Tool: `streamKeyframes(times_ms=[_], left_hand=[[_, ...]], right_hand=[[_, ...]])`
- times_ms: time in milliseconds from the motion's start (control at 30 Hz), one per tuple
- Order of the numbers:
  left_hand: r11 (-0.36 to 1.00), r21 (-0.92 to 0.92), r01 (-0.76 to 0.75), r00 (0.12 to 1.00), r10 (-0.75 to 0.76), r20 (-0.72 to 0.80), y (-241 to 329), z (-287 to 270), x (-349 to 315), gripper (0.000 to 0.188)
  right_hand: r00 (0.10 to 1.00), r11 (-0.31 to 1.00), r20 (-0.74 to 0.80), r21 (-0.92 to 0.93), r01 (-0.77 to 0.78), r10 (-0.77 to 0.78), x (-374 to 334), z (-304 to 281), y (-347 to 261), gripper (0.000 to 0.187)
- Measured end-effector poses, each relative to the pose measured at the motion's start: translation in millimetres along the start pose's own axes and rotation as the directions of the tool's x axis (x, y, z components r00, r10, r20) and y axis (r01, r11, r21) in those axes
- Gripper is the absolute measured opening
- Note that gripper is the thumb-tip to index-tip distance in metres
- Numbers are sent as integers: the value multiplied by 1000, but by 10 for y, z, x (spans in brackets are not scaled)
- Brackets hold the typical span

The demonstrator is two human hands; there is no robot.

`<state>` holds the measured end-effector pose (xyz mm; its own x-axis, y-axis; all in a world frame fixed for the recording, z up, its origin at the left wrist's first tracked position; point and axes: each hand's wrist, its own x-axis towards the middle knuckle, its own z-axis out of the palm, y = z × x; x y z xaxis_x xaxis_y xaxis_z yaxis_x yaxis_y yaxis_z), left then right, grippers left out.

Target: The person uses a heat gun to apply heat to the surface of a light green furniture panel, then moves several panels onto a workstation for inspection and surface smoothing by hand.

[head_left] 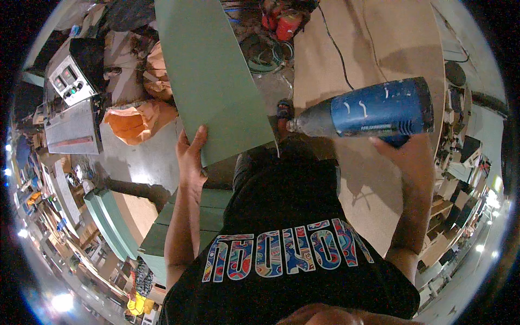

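Observation:
My left hand (190, 157) grips the near left edge of a long pale-green board (216, 81), thumb on its upper face and the other fingers partly hidden behind. The board slants away toward the far left. In my right hand (403, 154) is a blue power tool (379, 108) with a black rear end. Its dark nose tapers to a narrow metal tip pointing left, close to the board's near right corner but apart from it. White marks streak the casing. The tool's body hides most of my right fingers.
A large tan panel (374, 49) lies on the right, with a black cable (336, 40) across it. At left are an orange-brown paper bag (135, 122) and a machine with a control box (70, 78). Green boards (111, 222) lie at lower left. Coiled hoses (265, 59) and a red object (287, 26) are ahead.

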<state>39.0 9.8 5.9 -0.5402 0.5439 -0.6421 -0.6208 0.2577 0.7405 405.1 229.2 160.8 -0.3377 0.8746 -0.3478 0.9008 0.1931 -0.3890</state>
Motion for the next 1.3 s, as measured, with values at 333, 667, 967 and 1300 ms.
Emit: streamKeyframes(times_ms=[333,667,967,1300], left_hand=[[999,-43,29,1000,-29,3,-49,-43,48,27],[997,-52,55,998,-57,-27,7,36,11,32],[998,-53,29,1000,-29,3,-52,-64,43,29],[996,-86,37,999,-35,18,-71,-79,78,31]], right_hand=[[996,996,36,-39,84,-83,24,300,131,86],[962,962,-89,72,265,-258,239,422,-139,56],[990,989,-26,45,138,-137,106,249,-46,61],[983,977,105,-133,164,-151,539,827,43,48]])
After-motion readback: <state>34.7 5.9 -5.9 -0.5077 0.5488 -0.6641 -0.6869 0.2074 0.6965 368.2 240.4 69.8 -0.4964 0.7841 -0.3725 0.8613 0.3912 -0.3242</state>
